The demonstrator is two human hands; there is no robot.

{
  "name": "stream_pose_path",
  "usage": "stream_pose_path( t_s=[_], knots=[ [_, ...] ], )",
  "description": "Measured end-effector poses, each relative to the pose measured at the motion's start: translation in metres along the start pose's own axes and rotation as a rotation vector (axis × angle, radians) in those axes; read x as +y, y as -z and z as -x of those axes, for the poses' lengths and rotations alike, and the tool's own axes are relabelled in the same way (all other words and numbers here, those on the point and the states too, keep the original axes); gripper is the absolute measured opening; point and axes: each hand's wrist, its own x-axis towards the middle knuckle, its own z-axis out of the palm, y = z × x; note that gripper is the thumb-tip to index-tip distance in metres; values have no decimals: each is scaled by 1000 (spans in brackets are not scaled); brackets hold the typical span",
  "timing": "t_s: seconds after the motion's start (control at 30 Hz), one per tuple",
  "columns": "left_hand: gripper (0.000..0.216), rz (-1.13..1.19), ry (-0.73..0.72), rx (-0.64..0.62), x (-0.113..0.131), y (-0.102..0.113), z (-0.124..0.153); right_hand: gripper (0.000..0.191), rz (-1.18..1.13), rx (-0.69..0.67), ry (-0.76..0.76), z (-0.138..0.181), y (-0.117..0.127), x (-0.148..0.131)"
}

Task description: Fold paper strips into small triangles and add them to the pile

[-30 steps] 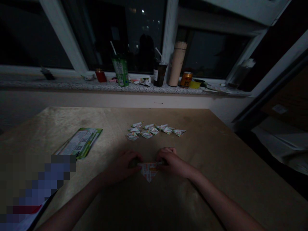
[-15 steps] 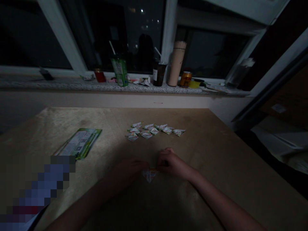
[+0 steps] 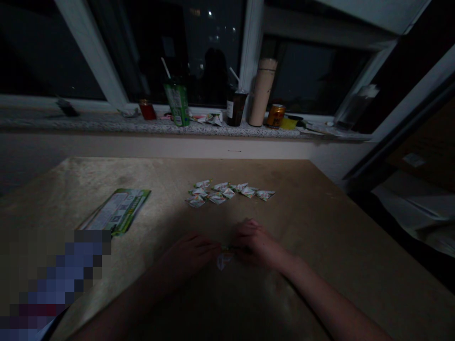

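A small, pale printed wrapper [image 3: 223, 262], folded to a point at its near end, is between my hands low in the middle of the table. My left hand [image 3: 195, 252] comes in from the left, its fingertips pinching the wrapper's upper left corner. On the other side, the curled fingers of my right hand [image 3: 253, 244] close on the upper right corner. Shadow hides the exact grip of both thumbs. Beyond the hands, several similar folded wrappers [image 3: 217, 198] in white and green form a loose cluster.
A flat green and white packet [image 3: 124, 208] lies on the wooden table [image 3: 302, 213] at left. Along the stone windowsill [image 3: 206, 131] stand a green cup [image 3: 177, 104], a dark cup [image 3: 235, 109], a pink flask [image 3: 262, 92] and an orange can [image 3: 275, 116].
The wrapper has shifted slightly right and less of it shows. My right fingers have closed in over its right corner, while my left hand has moved slightly right with it.
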Motion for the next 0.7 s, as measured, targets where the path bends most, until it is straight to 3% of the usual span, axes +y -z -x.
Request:
stream_pose_path(
  t_s=[0.27, 0.7],
  knots=[
    [34, -244, -3, 43, 15, -4, -2, 10, 341, -139, 59, -4, 1, -19],
    [31, -253, -21, 112, 27, -8, -5, 13, 346, -175, 74, -4, 2, -23]
  ],
)
